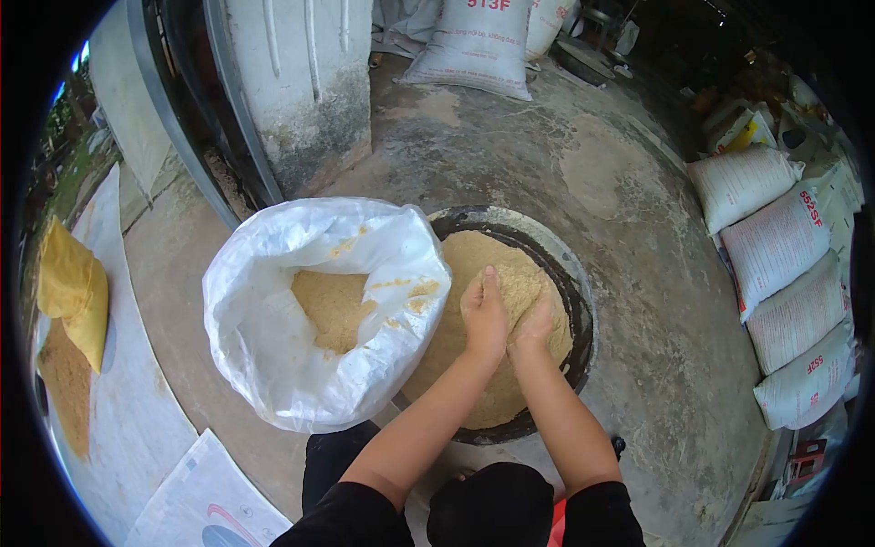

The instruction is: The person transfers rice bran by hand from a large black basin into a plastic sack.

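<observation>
A wide round dark basin [583,310] with a pale rim stands on the floor, filled with fine tan meal, like bran or ground feed [483,392]. My left hand [485,314] and my right hand [535,324] are cupped side by side inside it, with a heap of the meal gathered between them. The undersides of the fingers are hidden by the meal. Left of the basin, touching it, a white plastic sack [264,365] stands with its mouth rolled wide, more of the same meal inside and smears of it on the folded rim.
Full printed sacks [775,246] are stacked along the right wall, and another white sack [474,46] stands at the back by a concrete pillar [319,118]. A yellow sack [77,292] and a brown grainy heap [66,383] are on a pale sheet at left. A flattened printed bag [205,501] lies at lower left.
</observation>
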`<action>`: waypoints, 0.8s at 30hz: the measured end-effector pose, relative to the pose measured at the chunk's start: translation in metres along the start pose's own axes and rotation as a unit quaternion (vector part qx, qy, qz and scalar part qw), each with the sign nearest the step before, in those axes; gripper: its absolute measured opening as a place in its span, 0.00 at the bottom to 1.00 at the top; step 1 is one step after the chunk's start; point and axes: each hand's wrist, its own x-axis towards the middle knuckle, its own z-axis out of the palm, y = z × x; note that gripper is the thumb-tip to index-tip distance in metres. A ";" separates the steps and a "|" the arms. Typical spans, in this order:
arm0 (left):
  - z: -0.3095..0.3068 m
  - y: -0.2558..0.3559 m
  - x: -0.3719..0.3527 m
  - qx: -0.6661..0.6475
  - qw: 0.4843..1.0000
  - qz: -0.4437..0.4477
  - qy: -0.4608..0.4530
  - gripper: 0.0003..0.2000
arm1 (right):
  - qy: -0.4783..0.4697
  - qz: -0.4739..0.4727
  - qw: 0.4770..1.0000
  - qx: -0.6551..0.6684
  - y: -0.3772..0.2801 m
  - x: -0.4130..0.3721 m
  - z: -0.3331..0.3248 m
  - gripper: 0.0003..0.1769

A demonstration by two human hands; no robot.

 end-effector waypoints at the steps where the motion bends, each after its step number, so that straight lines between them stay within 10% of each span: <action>1: -0.002 0.017 0.000 0.007 1.000 0.008 0.018 0.15 | -0.043 0.010 0.999 0.000 -0.009 -0.006 0.013 0.21; 3: -0.002 0.054 0.000 0.170 0.982 0.073 0.039 0.16 | -0.116 0.055 0.991 0.036 -0.013 -0.024 0.043 0.21; 13: -0.115 0.156 0.017 0.008 0.974 0.134 0.184 0.21 | -0.215 0.133 0.967 -0.045 0.065 -0.122 0.161 0.22; 18: -0.154 0.155 0.027 0.038 0.976 0.084 0.198 0.25 | -0.332 -0.031 0.870 -0.364 0.096 -0.118 0.164 0.22; 24: -0.114 0.156 0.000 0.061 0.984 0.084 0.144 0.26 | -0.324 -0.091 0.880 -0.336 0.063 -0.098 0.137 0.20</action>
